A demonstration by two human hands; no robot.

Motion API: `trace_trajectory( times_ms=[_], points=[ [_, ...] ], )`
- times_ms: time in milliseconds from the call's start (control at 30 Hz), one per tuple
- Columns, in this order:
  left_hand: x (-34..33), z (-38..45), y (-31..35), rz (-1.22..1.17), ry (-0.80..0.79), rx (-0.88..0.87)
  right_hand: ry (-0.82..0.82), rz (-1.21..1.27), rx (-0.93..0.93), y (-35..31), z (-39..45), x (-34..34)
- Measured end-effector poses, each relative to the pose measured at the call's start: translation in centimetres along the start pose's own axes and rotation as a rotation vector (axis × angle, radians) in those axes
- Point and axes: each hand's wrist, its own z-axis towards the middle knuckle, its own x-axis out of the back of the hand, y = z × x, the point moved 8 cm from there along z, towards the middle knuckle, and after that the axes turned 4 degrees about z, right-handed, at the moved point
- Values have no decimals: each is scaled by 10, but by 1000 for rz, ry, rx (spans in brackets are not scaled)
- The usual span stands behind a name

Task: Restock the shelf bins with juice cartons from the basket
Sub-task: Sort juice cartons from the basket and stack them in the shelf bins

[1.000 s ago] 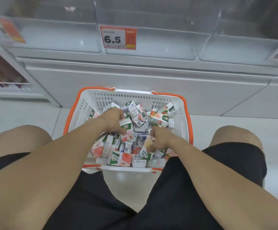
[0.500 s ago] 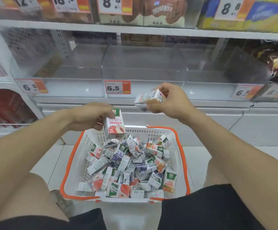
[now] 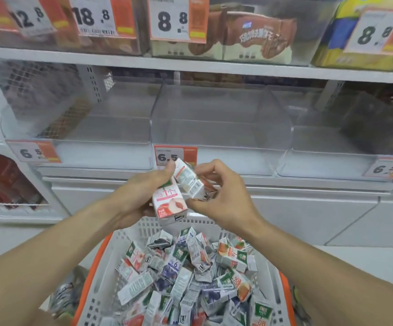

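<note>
Both cartons are up out of the basket (image 3: 101,274) and level with the front lip of the clear middle bin (image 3: 221,128), which stands just beyond the knuckles. I'd say the tidy way is to square the two cartons side by side first, then carry them forward over the lip and stand them at the back, so later ones fit in front. The left hand (image 3: 141,196) is curled round a peach carton (image 3: 169,203), thumb up along its top edge. The right hand (image 3: 221,196), just beside it, pinches a second carton (image 3: 189,180) that lies tilted against the first, fingers bent over it. More cartons lie heaped in the basket below both wrists.
</note>
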Motion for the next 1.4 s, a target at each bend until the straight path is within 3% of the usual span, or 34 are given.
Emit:
trace_trajectory(
  times_ms=[200, 333, 433, 600, 733, 867, 1000, 1133, 1233, 1400],
  points=[
    [20, 9, -4, -10, -69, -5, -293, 114, 79, 3, 0, -18],
    [20, 11, -6, -2, -117, -27, -154, 292, 10, 10, 8, -9],
    [13, 7, -4, 39, -210, -51, -100, 332, -155, 23, 11, -2],
    [2, -5, -2, 135, -281, -55, -420, 466, -448, 30, -4, -18],
    [8, -14, 3, 211, -260, -87, -578, 421, -439, 22, -11, -19],
    [28, -17, 15, 115, -176, -143, -478, 498, -321, 9, 0, 5],
    [43, -23, 27, -63, -118, -203, -199, 681, -226, -4, 18, 31],
    [56, -19, 40, -141, 79, -331, 42, 801, -158, -9, 43, 41],
    [67, -15, 45, -118, 204, -411, 109, 641, -174, -8, 74, 39],
    [78, -2, 48, -54, 296, -471, 154, 130, -55, -6, 161, 33]
  ],
)
